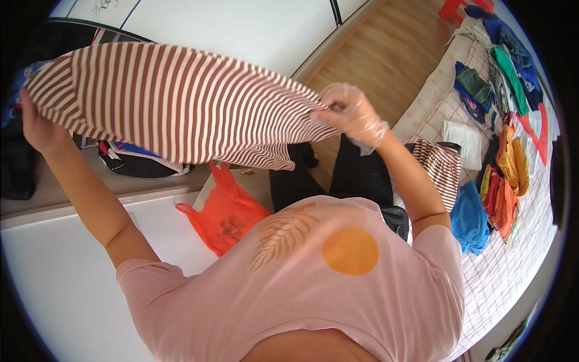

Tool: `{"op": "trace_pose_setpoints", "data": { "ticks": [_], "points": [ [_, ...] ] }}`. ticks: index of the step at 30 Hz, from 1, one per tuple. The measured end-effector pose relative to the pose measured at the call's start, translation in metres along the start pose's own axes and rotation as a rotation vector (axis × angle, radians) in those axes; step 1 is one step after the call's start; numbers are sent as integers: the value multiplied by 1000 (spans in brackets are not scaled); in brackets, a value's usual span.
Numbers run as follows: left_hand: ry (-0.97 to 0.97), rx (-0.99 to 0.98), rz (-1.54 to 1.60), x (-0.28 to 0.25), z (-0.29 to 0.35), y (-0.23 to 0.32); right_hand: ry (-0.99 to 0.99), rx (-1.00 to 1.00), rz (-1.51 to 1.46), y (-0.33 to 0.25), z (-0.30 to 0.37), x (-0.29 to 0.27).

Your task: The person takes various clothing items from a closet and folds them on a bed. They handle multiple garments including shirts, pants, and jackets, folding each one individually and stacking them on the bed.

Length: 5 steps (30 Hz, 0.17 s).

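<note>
A brown-and-white striped garment (181, 105) is stretched out sideways in the air before me, its lower edge sagging. My left hand (43, 125) grips its far left end, the fingers partly behind the cloth. At the other end, my right hand (354, 114), in a clear plastic glove, pinches a corner between thumb and fingers. The cloth hides part of the open drawer or cupboard behind it. Whether it is a shirt or trousers, I cannot tell.
An orange plastic bag (226, 211) lies below the garment. To the right, a bed with a checked cover (506, 271) bears folded clothes in piles, among them blue cloth (470, 217) and another striped piece (437, 169). A black bag (136, 163) sits at left, below white cabinet doors (241, 30).
</note>
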<state>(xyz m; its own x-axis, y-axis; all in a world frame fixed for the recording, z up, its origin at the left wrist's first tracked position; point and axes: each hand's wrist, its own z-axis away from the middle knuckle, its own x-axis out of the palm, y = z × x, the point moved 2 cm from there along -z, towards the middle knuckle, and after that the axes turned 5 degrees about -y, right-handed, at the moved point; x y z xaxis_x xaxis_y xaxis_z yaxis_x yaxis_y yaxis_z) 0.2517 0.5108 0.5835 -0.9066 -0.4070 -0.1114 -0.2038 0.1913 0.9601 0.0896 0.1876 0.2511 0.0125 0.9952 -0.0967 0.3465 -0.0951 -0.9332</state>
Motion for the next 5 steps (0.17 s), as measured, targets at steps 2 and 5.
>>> {"op": "trace_pose_setpoints", "data": {
  "ticks": [2, 5],
  "points": [
    [137, -11, 10, -30, 25, -5, 26, -57, 146, -2, -1, -24],
    [821, -52, -462, -68, 53, -36, -74, 199, 7, -14, -8, -60]
  ]
}}
